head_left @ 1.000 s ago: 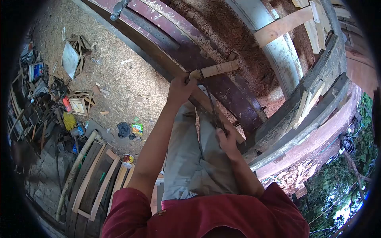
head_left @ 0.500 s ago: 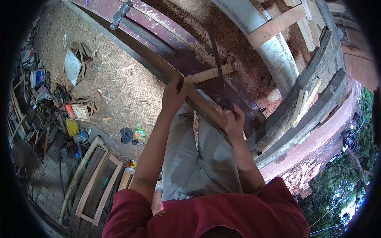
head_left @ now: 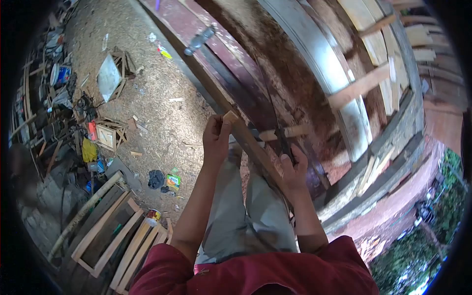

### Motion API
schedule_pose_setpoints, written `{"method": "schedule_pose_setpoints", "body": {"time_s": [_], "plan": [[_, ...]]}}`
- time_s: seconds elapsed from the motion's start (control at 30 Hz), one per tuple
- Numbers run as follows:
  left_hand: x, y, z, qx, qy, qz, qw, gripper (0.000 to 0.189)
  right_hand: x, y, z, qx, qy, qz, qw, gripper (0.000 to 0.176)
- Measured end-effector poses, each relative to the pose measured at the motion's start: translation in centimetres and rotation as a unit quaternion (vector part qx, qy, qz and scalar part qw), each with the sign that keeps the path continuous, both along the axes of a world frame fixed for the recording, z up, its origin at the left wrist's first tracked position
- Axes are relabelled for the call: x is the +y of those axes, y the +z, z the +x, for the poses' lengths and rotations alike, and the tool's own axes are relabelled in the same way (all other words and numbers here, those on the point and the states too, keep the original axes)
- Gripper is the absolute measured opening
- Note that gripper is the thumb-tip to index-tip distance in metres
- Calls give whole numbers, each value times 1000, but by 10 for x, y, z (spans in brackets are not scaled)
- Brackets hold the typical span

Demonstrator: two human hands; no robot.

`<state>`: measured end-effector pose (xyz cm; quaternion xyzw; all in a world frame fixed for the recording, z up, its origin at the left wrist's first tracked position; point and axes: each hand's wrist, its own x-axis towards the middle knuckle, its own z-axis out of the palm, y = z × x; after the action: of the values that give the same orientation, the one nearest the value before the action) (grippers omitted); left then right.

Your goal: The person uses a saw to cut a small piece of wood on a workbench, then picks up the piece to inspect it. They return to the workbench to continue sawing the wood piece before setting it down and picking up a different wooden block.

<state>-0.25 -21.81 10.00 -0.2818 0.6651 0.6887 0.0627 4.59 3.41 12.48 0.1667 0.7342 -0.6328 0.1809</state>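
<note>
My left hand [head_left: 217, 135] is closed at the near edge of a long wooden beam [head_left: 255, 152], its fingertips on the end of a small pale wood piece [head_left: 229, 116]. My right hand [head_left: 296, 168] grips the dark handle of a saw [head_left: 282, 140]. The thin blade points up and away over a maroon panel. A pale wood strip [head_left: 297, 131] lies across the panel beside the handle; whether it joins the small piece is hidden by the beam.
A hammer [head_left: 200, 41] rests on the maroon panel [head_left: 246, 64] farther up. Curved pale boards [head_left: 314, 54] stand at the upper right. Wooden frames [head_left: 105, 236] lie at the lower left. Chairs or stools, a bucket [head_left: 61, 74] and scraps are on the sawdust-covered floor.
The view has shifted, so the hammer and panel appear lower and farther right. My right hand and the saw handle have come down slightly; the strip appears lower, nearer the handle.
</note>
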Motion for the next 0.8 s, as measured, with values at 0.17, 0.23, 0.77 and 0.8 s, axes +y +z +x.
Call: {"method": "schedule_pose_setpoints", "body": {"time_s": [0.17, 0.23, 0.77, 0.8], "plan": [[-60, 11, -59, 10, 72, -44, 996, 16, -63, 24, -91, 1, 52, -14, 999, 37], [-90, 6, -95, 33, 72, -86, 993, 18, -94, 17, -115, 45, 11, 12, 999, 34], [-206, -42, -298, 23, -57, -392, 918, 36, -217, 12, -227, 3, -68, -17, 998, 21], [-206, -40, -296, 24, -57, -379, 923, 36, -215, 11, -226, 6, -71, -16, 997, 23]]}}
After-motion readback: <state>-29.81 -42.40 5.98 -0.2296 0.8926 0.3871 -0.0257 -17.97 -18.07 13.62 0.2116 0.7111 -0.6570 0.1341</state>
